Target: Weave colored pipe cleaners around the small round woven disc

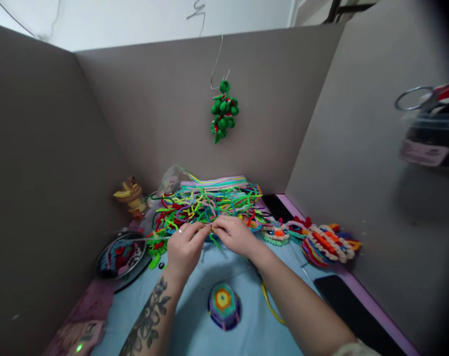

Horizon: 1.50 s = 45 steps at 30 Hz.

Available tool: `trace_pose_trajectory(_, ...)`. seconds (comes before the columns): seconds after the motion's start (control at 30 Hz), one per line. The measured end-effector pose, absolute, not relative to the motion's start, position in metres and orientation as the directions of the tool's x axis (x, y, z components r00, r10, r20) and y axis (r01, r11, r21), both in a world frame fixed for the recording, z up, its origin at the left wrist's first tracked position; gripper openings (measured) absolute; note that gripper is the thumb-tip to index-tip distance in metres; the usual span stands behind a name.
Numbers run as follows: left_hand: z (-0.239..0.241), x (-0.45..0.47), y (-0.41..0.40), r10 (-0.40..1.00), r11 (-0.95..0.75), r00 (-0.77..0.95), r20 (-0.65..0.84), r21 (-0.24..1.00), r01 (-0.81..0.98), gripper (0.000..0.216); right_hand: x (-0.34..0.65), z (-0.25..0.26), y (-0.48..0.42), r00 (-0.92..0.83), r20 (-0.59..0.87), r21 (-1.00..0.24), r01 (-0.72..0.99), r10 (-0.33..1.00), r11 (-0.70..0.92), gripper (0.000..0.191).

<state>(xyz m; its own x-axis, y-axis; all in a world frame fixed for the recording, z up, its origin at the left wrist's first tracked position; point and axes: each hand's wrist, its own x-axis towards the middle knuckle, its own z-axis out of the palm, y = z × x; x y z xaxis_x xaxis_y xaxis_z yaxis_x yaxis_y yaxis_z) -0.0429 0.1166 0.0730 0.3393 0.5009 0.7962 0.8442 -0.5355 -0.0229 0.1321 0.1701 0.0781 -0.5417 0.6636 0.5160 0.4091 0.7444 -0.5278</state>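
My left hand (185, 245), with a ring on one finger, and my right hand (235, 235) meet at the front edge of a heap of pipe cleaners (205, 203). Their fingertips pinch together on a thin pipe cleaner, mostly covered by the fingers. A pale strand (156, 239) stretches leftward from my left hand. Just below the fingers, a green pipe cleaner (216, 242) sticks out. Nearer to me, a round piece with yellow, orange, teal and purple rings (223, 302) rests on the light blue cloth (191, 321).
Grey panels (165, 99) enclose three sides. A green bundle (224, 111) hangs from a wire at the back. At left stand a round metal tray (103, 247) and a tan ornament (132, 198). Colourful fuzzy pieces (329, 244) and a black slab (345, 301) lie at right.
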Motion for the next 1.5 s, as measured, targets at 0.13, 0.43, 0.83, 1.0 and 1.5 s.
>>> trace_pose_trajectory(0.13,0.078,-0.042,0.116,0.524,-0.505,0.341,0.78,-0.038,0.862,0.013,0.132,0.082,0.169,-0.551,0.498,-0.58,0.363,0.669,0.73,0.014)
trace_pose_trajectory(0.43,0.077,-0.038,0.115,0.622,-0.415,0.334,0.708,-0.064,0.908,0.015,0.133,0.079,0.169,-0.569,0.544,-0.479,0.394,0.617,0.785,0.01)
trace_pose_trajectory(0.83,0.068,-0.028,0.128,0.935,-0.136,-0.137,0.328,0.685,0.716,0.024,0.122,0.061,0.172,-0.561,0.731,-0.015,0.556,0.389,0.831,0.014)
trace_pose_trajectory(1.0,0.075,-0.038,0.13,0.968,-0.16,-0.054,0.243,0.772,0.616,0.028,0.126,0.063,0.174,-0.478,0.793,-0.05,0.567,0.378,0.822,0.018)
trace_pose_trajectory(1.5,0.136,-0.126,0.085,0.788,-0.244,-0.112,0.605,0.475,0.845,0.028,0.191,0.12,0.16,-0.159,0.938,-0.111,0.704,0.309,0.701,0.02)
